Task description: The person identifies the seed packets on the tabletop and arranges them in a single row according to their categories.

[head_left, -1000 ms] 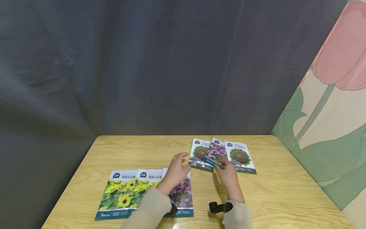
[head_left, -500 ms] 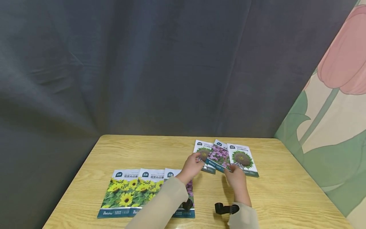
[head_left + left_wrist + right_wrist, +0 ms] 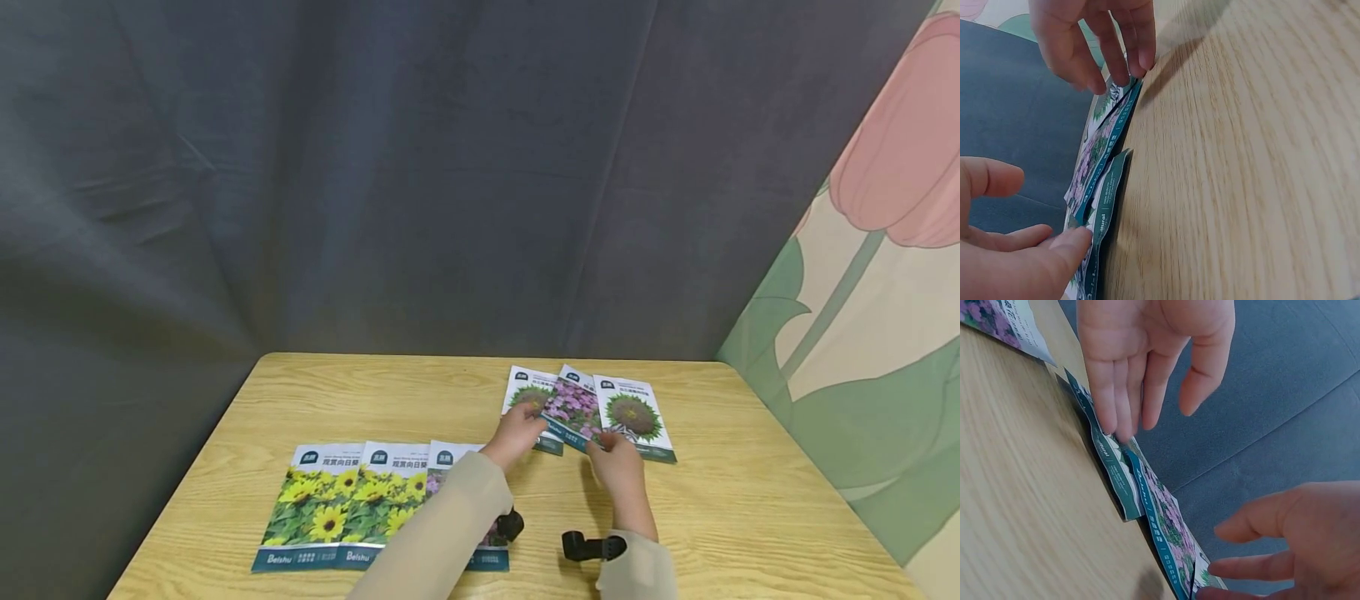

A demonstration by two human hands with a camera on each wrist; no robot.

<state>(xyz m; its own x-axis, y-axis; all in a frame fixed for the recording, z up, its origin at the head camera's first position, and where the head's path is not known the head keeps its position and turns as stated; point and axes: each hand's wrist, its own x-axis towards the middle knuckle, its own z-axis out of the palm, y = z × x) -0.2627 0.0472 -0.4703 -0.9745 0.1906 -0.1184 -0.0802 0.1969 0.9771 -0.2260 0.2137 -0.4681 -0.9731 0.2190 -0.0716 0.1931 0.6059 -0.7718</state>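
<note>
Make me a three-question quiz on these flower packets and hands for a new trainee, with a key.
1. Count: how many yellow-flower packets lie in the near row?

2. Choose: what colour flowers does the middle packet of the far row show?
A. Yellow
B. Purple
C. Red

3. Fill in the missing word: the person's ____ hand is at the left packet of the far row.

Key
1. Two.
2. B.
3. Left; the left hand is at that packet.
</note>
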